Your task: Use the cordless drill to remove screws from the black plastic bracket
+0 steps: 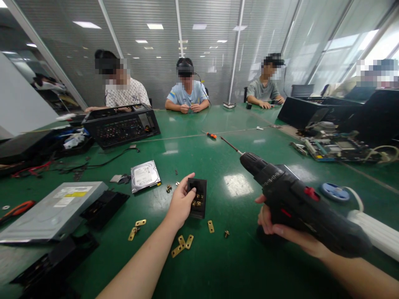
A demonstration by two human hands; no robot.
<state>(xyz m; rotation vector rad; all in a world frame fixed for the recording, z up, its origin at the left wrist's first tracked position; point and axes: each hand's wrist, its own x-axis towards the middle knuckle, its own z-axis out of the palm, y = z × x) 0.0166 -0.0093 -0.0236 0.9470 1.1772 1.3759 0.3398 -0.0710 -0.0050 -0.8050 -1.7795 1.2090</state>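
My left hand (182, 201) grips the left side of a small black box (201, 209), its thumb over the near edge; brass-coloured pieces show inside. In my right hand (268, 220) is a black power drill (289, 199), its long bit pointing up and left over the green table (243, 265). Several brass plates (189, 241) lie in front of the box, with one more plate (211, 226) and a screw (227, 234) to its right. Small screws (168, 188) sit left of my left hand, near a hard drive (145, 176).
An optical drive (59, 207) and black brackets (104, 205) lie at the left. Behind are an open computer case (123, 126) and an orange screwdriver (211, 136). A circuit board (336, 147) and blue spool (335, 192) are at the right. Several people sit across the table.
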